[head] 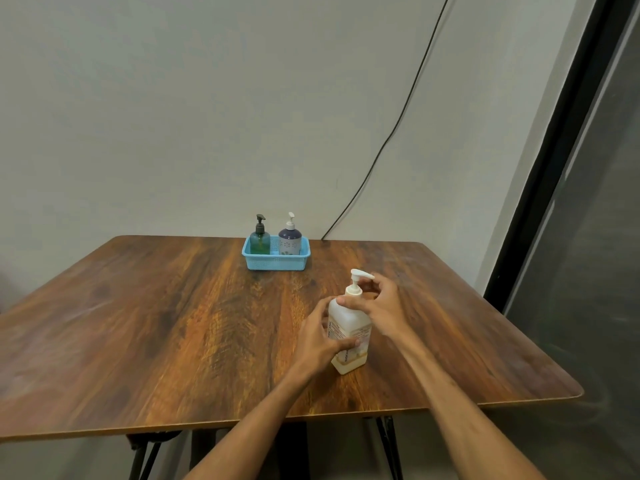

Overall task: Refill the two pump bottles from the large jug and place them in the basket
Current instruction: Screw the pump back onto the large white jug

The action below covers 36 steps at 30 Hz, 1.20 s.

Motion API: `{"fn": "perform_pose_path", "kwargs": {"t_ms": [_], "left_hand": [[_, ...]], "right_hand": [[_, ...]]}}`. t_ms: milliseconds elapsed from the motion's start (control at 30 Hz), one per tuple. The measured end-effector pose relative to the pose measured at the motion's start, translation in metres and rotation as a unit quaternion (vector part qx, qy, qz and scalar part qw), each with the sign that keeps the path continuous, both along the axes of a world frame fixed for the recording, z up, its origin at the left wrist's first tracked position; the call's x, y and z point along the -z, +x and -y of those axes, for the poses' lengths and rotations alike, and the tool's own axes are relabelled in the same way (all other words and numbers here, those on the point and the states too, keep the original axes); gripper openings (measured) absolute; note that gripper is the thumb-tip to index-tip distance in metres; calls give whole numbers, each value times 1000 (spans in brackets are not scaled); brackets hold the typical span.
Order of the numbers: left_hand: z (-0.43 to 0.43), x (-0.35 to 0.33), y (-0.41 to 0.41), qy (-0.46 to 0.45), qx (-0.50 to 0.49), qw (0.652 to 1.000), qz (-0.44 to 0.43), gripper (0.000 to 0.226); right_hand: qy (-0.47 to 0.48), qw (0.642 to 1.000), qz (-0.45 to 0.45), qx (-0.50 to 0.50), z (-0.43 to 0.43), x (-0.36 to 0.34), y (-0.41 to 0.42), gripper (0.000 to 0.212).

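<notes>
A light blue plastic basket (277, 263) is sitting at the far edge of the wooden desk (156, 323), and both small bottles are standing upright inside it. The green pump bottle (260, 240) with a dark pump is occupying the basket's left end and the purple pump bottle (289, 241) with a white pump its right end, just beside each other. The large white pump jug (350, 360) is standing upright on the desk, nearer the person than the basket and a little to its right, well apart from it. The left hand (320, 336) is wrapping fingers and thumb round the jug's body. The right hand (375, 303) is curling round the jug's neck, just under the pump head. A black cable (398, 123) is hanging down the wall behind the basket, to its right
</notes>
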<state>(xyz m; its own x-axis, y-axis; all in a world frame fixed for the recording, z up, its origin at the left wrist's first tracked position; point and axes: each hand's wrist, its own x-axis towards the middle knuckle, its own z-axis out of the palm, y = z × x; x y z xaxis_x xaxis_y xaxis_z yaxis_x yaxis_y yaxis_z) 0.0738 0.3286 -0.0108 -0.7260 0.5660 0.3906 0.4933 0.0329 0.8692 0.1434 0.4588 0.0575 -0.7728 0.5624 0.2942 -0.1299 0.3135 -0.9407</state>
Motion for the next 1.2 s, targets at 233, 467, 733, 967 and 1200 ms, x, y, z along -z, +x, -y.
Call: {"fn": "perform_pose_path", "kwargs": {"t_ms": [233, 467, 733, 967, 1200], "left_hand": [[0, -2, 0, -7, 0, 1000, -3, 76], [1, -4, -2, -17, 7, 1000, -7, 73], [1, -7, -1, -20, 2, 1000, -11, 73], [1, -8, -3, -29, 9, 1000, 5, 72], [2, -10, -2, -42, 12, 999, 16, 75]], "right_hand": [[-32, 999, 2, 2, -3, -1, 3, 40], [-8, 1000, 0, -7, -5, -3, 2, 39], [-29, 1000, 3, 10, 1, 5, -2, 39], [-9, 999, -3, 32, 4, 10, -2, 39], [-25, 1000, -12, 2, 1, -3, 5, 31]]}}
